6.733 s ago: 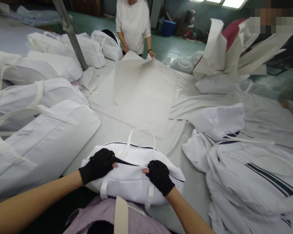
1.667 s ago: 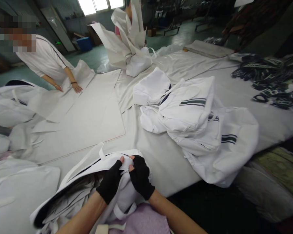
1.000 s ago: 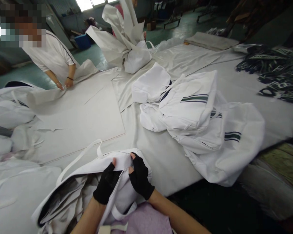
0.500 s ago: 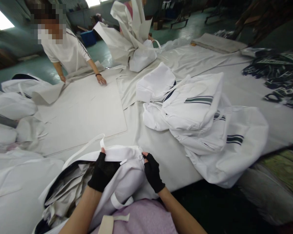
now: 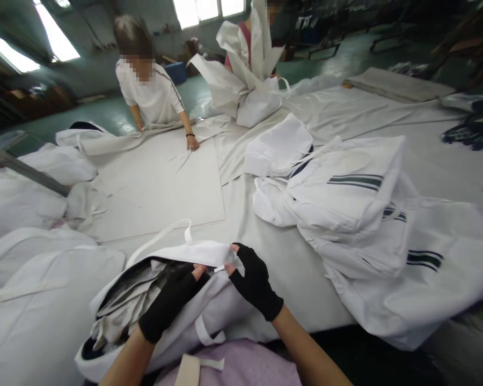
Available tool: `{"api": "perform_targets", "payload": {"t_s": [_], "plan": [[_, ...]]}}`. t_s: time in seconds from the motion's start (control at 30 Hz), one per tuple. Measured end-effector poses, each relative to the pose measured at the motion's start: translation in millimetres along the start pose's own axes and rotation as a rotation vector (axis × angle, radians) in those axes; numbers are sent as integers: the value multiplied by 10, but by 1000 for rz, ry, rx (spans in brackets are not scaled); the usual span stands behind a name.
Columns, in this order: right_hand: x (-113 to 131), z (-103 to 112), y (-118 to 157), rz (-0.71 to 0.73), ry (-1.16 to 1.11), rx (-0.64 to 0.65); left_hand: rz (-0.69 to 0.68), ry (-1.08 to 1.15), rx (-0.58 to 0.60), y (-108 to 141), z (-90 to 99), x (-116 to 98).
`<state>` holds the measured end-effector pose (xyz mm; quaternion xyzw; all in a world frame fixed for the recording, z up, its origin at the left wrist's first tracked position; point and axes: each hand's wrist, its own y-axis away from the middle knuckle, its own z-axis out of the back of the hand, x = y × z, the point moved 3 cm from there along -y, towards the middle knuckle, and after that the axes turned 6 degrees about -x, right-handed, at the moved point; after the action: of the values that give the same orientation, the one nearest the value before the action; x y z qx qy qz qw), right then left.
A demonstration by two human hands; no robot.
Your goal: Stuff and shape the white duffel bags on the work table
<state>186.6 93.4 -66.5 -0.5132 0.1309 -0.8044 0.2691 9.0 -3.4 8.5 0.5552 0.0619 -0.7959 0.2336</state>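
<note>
Bag [image 5: 225, 311] partly covered, surroundings cropped
The left hand [image 5: 173, 303] hides part of the stuffing [image 5: 123, 313]; how its fingers grip cannot be told. What the fingertips of the right hand [image 5: 257, 281] touch is too small to make out. The left edge crops 1 side bag [image 5: 36, 332], the right edge a dark bundle [image 5: 473, 127], the bottom edge a lilac cloth [image 5: 253, 364]. Sheets [image 5: 216, 80] cover most of 1 co-worker [image 5: 246, 36]; the thin streak [image 5: 183, 160] by the other's hand [image 5: 192, 142] is unclear.

white bag [image 5: 223, 305] | open, grey stuffing [image 5: 123, 311] inside | on table [image 5: 298, 284]
</note>
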Motion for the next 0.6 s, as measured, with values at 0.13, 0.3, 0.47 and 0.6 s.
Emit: {"api": "perform_targets", "payload": {"t_s": [0.13,0.3,0.47,0.6], "plan": [[358,-297,-418,215,60,217,-319,-442,-219,-133,653,-88],[655,-661,-637,339,225,457,-266,-789,-118,-310,1739,-30],[942,-871,-780,442,308,520,-205,-745,23,23,2379,217],[1032,-1190,-794,479,397,540,-157,-937,24,163,1876,798]]}}
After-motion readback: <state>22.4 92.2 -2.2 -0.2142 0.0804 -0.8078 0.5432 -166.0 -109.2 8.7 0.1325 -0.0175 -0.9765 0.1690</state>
